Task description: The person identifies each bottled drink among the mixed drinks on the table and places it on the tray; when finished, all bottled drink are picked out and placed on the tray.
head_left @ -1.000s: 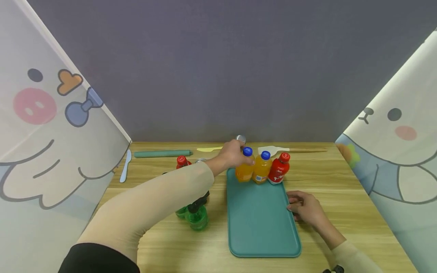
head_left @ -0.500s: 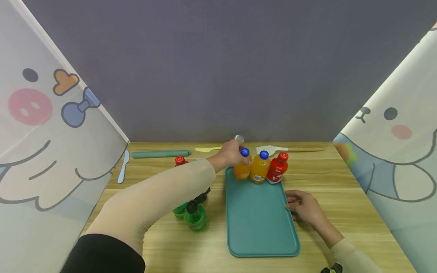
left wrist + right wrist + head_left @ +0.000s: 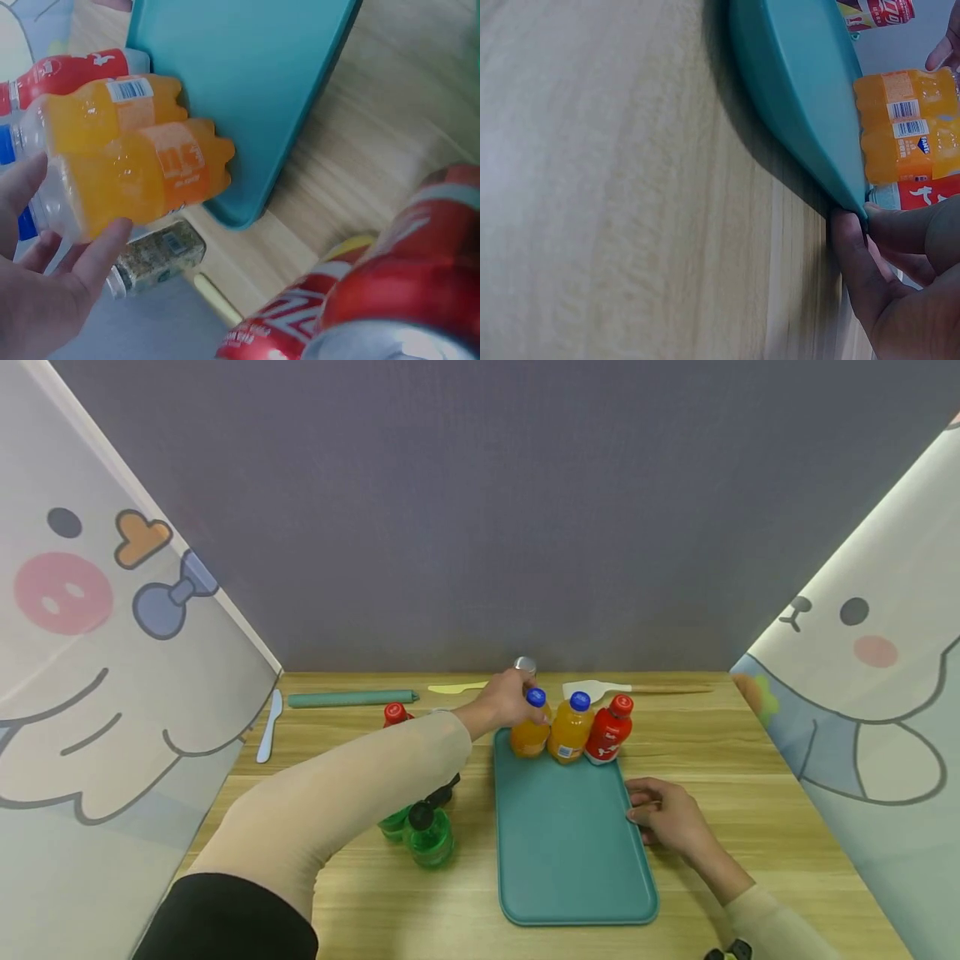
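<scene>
My left hand [image 3: 504,700] holds an orange soda bottle [image 3: 528,742] by its upper part, below the blue cap. That bottle stands upright at the far left corner of a teal tray [image 3: 573,843]. Beside it, in a row along the tray's far edge, are a second orange soda bottle [image 3: 570,732] and a red bottle [image 3: 608,735] with a red cap. In the left wrist view, fingers [image 3: 109,244] lie along the bottle's side near its neck. My right hand [image 3: 671,817] pinches the tray's right rim, thumb and fingers on either side of the edge in the right wrist view.
Green bottles [image 3: 429,843] and a red-capped bottle [image 3: 395,713] stand left of the tray, partly behind my left arm. Red cans [image 3: 405,277] and a spice jar [image 3: 161,255] show in the left wrist view. A spatula [image 3: 637,689], yellow knife [image 3: 456,688], green rod [image 3: 352,698] and pale blue knife [image 3: 270,727] lie around.
The bottle in my left hand has shifted slightly left and down, leaving a little more gap to the second orange bottle. My right hand stays at the tray's rim.
</scene>
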Demonstrator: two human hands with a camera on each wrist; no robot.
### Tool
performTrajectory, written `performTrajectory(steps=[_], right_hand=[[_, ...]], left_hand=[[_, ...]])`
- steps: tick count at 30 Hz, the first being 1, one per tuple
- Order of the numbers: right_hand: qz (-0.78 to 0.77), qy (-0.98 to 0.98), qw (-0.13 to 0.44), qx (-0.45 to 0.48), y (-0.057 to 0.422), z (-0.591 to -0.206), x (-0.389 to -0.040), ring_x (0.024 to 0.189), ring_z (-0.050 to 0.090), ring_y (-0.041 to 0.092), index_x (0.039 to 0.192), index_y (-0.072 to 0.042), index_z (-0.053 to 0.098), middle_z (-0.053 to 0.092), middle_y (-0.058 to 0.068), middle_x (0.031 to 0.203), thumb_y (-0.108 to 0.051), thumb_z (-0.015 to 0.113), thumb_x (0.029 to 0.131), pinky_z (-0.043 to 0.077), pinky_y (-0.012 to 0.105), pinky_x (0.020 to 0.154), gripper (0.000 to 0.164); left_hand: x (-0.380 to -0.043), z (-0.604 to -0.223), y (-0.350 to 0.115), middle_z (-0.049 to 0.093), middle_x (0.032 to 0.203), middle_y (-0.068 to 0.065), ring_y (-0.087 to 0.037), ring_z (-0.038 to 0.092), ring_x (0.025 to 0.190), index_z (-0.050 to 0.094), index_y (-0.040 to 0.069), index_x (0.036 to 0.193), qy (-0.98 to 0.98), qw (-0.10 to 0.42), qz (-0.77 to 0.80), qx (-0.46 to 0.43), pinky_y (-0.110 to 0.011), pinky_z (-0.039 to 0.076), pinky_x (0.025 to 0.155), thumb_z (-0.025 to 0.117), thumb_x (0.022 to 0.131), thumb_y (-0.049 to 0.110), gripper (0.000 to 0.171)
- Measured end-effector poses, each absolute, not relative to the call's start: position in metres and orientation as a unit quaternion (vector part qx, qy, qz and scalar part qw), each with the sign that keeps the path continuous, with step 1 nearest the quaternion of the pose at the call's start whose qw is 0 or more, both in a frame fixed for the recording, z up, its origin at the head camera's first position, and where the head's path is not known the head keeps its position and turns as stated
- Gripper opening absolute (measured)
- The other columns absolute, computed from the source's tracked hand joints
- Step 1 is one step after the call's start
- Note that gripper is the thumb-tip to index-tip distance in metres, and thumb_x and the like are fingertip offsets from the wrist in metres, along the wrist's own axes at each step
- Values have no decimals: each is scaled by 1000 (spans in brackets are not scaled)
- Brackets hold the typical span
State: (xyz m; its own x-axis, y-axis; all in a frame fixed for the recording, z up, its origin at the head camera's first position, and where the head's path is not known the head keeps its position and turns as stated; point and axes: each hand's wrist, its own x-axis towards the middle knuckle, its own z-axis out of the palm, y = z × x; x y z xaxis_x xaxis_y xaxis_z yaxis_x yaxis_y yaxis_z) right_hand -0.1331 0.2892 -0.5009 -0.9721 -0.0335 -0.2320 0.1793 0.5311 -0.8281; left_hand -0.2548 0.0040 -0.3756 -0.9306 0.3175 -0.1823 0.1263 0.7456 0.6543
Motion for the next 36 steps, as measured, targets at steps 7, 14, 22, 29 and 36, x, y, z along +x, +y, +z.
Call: performTrajectory(steps=[7,14,22,29,36], right_hand=[[-481,868,114,49,288,-501,-132,80,67,20,136,8,58,68,21,110,3,72,90,60,35,55,48],[-480,868,113,52,288,-500,-133,79,67,20,136,8,58,67,21,110,4,72,90,61,36,55,48],[-479,868,118,55,288,-501,-131,78,66,20,136,8,58,66,21,110,3,72,90,61,35,55,48],[-480,868,116,51,289,-503,-131,81,67,21,137,8,57,67,21,110,3,72,91,61,35,55,48],[-478,870,113,50,290,-505,-131,82,67,21,136,7,58,67,21,110,3,72,90,61,35,55,49]], left_hand=[[-257,-365,-3,66,127,-12,-24,63,105,59,5,137,911,197,334,141,-36,59,88,81,91,30,57],[-255,-357,-8,55,147,-13,-30,54,134,44,5,152,906,229,312,174,-43,48,111,79,91,37,77],[-249,-344,-21,50,153,-15,-31,50,139,43,5,152,891,252,327,191,-45,45,113,77,93,34,75],[-239,-329,-40,61,139,-16,-29,59,127,55,9,142,891,225,344,195,-43,53,103,78,91,32,60],[-217,-319,-67,63,132,-11,-29,59,122,58,11,137,891,185,364,198,-43,55,98,77,92,27,52]])
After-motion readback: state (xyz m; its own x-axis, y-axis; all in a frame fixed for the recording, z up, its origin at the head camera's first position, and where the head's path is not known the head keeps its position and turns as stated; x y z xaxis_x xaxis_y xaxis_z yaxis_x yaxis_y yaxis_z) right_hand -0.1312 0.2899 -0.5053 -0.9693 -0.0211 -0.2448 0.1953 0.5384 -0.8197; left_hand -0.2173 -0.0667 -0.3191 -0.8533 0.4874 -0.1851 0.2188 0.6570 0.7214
